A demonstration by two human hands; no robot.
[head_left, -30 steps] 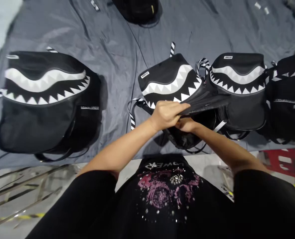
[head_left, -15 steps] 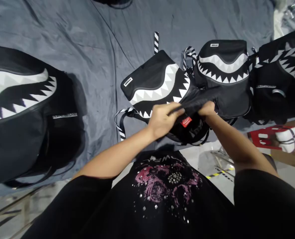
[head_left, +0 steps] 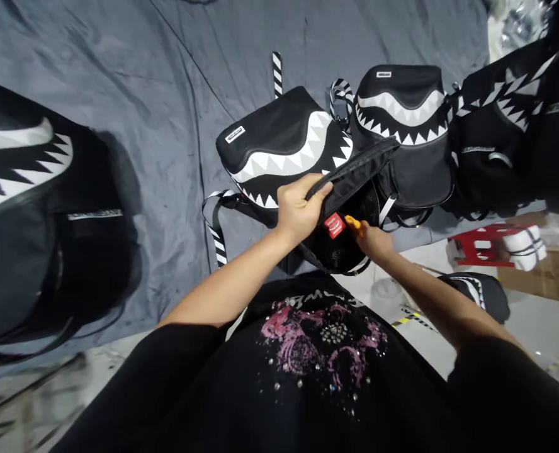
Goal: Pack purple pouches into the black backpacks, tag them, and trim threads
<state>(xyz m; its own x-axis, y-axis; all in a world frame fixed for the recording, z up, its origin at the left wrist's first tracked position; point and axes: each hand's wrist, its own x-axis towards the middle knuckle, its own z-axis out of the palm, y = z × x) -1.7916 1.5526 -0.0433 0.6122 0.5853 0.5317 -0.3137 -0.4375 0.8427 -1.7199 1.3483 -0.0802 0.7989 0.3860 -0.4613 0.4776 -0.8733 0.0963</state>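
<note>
A black backpack (head_left: 279, 138) with a white shark-mouth print lies tilted on the grey cloth, its opening towards me. My left hand (head_left: 301, 207) pinches the black edge of that opening. Beside it, at the right of the opening, my right hand (head_left: 371, 241) is closed round a small orange item (head_left: 352, 222); what the item is cannot be made out. A red label (head_left: 334, 225) shows at the opening between my hands. The inside of the bag is dark.
More shark-mouth backpacks lie right (head_left: 402, 126), far right (head_left: 491, 132) and left (head_left: 29, 220) on the grey cloth (head_left: 157, 126). Below the cloth's edge at right are a red and white object (head_left: 496, 245), a cardboard box (head_left: 544, 274) and another bag (head_left: 482, 292).
My right hand has let go of the bag's edge, moved down and left, and now holds the orange item. My left hand still grips the edge. The view has shifted right.
</note>
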